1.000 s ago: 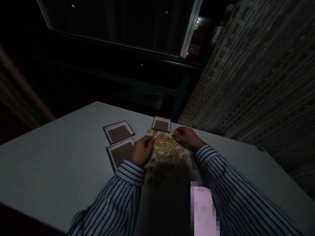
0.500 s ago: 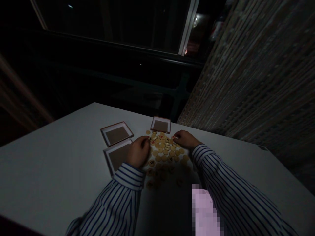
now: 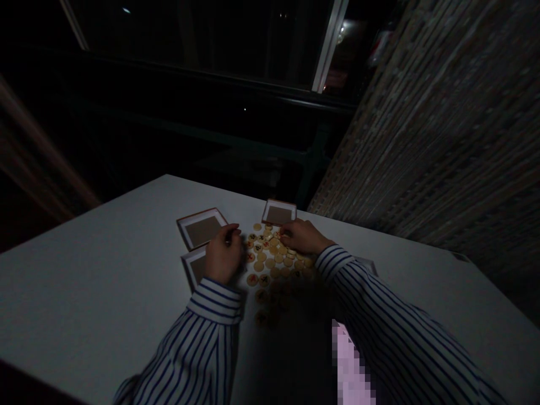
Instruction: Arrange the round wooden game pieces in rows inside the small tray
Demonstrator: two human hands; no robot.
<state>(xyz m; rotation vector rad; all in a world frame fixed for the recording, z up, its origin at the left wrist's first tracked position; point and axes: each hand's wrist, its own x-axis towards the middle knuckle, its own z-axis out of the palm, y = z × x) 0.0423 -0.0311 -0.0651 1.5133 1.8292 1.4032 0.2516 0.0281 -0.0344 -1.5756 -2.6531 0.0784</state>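
Yellow game pieces (image 3: 270,262) lie on the counter (image 3: 105,281), left hand (image 3: 223,254) curled shut over a tray (image 3: 193,269), right hand (image 3: 301,237) touching them, grip unclear.

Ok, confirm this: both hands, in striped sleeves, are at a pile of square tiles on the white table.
Wrong in one respect: the head view shows round discs, not square tiles. The left hand and right hand, in striped sleeves, are at that pile on the white table.

Pale worktop (image 3: 84,281), brick wall (image 3: 442,140) off to right, dark window (image 3: 211,34) behind with white frame post (image 3: 329,45), pretty dim in here.
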